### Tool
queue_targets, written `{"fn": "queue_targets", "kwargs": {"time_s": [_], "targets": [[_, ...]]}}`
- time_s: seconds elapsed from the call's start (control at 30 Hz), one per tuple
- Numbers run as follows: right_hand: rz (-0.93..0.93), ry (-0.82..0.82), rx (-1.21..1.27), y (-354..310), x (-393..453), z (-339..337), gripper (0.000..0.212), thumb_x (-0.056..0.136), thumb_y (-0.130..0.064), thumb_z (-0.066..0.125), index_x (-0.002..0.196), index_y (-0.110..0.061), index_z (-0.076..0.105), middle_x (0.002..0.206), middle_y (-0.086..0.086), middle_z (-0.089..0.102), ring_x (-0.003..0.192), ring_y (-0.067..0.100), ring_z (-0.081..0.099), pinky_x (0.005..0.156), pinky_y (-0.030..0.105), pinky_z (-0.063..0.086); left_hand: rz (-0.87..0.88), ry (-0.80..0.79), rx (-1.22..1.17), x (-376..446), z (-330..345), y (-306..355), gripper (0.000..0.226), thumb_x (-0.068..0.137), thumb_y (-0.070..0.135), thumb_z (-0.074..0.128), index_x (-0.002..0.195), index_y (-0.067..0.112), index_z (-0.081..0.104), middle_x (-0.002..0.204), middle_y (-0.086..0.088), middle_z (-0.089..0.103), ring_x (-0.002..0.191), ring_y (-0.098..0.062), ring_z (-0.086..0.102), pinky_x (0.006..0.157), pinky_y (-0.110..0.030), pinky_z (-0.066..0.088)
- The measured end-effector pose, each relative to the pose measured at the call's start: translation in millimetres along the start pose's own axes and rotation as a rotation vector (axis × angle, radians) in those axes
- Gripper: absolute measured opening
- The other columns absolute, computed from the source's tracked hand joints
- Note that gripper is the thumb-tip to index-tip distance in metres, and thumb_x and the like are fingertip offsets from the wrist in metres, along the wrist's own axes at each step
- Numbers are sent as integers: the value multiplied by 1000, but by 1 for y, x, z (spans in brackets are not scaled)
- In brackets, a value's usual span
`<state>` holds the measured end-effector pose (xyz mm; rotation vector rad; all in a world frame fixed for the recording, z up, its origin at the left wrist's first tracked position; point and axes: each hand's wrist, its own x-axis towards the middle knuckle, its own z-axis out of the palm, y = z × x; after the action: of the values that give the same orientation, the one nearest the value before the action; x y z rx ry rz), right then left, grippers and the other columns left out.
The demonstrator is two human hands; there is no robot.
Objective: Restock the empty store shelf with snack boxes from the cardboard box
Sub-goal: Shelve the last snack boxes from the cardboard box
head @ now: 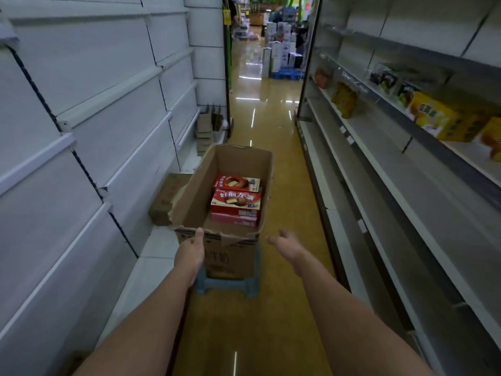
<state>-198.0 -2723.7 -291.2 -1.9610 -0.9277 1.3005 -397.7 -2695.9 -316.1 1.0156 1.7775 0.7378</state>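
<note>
Empty shelves (379, 191) run along my right. The open box (195, 196) stands on a blue stool (230, 286) in the aisle ahead of me. Inside it lie two red snack boxes (235, 207), one behind the other. My left hand (189, 253) has its grip clamped on the box's near rim, thumb on top. My right hand (287, 244) hangs beside the box, grip apart, touching nothing.

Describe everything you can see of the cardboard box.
The cardboard box is brown, open-topped, with torn rim edges and dark writing on its near side. It sits upright on a blue stool in the aisle. Red snack boxes lie inside. The left hand grips its near rim.
</note>
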Motion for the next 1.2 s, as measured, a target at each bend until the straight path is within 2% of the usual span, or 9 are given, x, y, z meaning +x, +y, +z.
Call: {"fn": "queue_targets", "kwargs": {"time_s": [0.13,0.3,0.4,0.6,0.73,0.83,0.97,1.1,1.2], "targets": [[-4,-41,-7,-26,46,-4,61,94,-26,57,146,-11,30,148,8,38,134,26,38,104,35,35,-25,23,-5,36,19,24,61,100,50,28,130,3,51,131,-19,53,119,-36,49,97,-42,40],[-19,-74,-21,-51,86,-2,49,95,-20,55,140,-10,39,140,7,46,129,26,43,100,34,37,-16,27,-16,74,34,42,49,101,45,28,123,10,53,131,-20,52,112,-35,48,98,-43,38],[-24,-93,-6,-64,114,7,38,94,-18,57,131,-14,48,132,7,54,121,24,49,103,37,39,-43,17,-21,104,39,48,55,101,46,28,125,3,53,122,-18,54,119,-35,47,98,-43,38],[35,-116,33,-89,163,28,39,94,-16,56,132,-13,46,130,8,54,102,17,49,93,31,41,-76,-41,10,175,41,53,47,99,51,27,97,13,54,100,-9,58,94,-23,51,90,-39,41],[69,-89,62,-110,201,44,44,94,-18,56,136,-13,42,123,6,53,99,15,47,88,29,39,-88,-68,32,233,35,66,54,99,52,26,111,10,58,107,-12,61,99,-26,54,94,-41,43],[108,-51,60,-126,233,58,48,92,-18,58,137,-15,41,122,4,53,96,15,48,88,31,40,-101,-78,58,269,34,78,57,100,49,27,127,5,53,123,-16,57,116,-32,50,94,-38,38],[159,-25,96,-142,277,73,56,92,-22,59,142,-17,35,122,5,54,99,17,52,88,32,39,-100,-127,107,319,41,88,56,101,46,27,128,4,52,126,-17,56,121,-32,49,91,-34,36],[164,4,98,-146,315,79,49,92,-26,59,137,-14,41,122,5,55,105,17,51,91,31,37,-105,-239,97,363,59,79,50,101,45,28,122,8,56,112,-12,60,110,-28,54,88,-34,39],[201,14,88,-140,347,80,45,92,-17,59,133,-11,44,118,5,56,93,13,48,85,28,38,-134,-271,72,395,77,67,47,100,47,31,122,12,54,105,-6,61,90,-18,56,84,-35,45]]}}
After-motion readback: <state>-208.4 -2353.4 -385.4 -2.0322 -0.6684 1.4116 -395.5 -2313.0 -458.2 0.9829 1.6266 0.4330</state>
